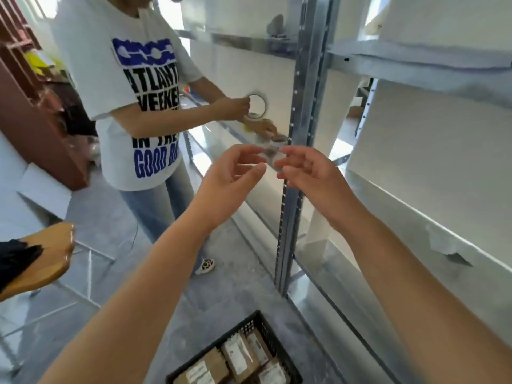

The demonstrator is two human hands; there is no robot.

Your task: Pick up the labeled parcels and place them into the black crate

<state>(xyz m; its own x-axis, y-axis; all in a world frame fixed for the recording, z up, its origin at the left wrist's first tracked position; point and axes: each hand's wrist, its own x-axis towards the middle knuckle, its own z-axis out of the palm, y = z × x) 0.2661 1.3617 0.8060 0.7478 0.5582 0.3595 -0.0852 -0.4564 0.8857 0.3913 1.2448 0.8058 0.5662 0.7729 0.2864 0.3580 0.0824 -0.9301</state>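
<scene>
Hands raised empty before the shelf post.
I see left hand (230,173) and right hand (307,170) with fingers spread; parcels (238,358) lie in the crate (273,342).

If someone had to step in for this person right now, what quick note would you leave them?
Left hand and right hand: both raised at chest height, open, holding nothing.
Black crate: on the floor below, by the metal shelf post.
Done: several labeled parcels already lie in the crate.
Left: no loose parcels show in this view, so look for more.
A second person stands ahead handling a tape roll.
</scene>
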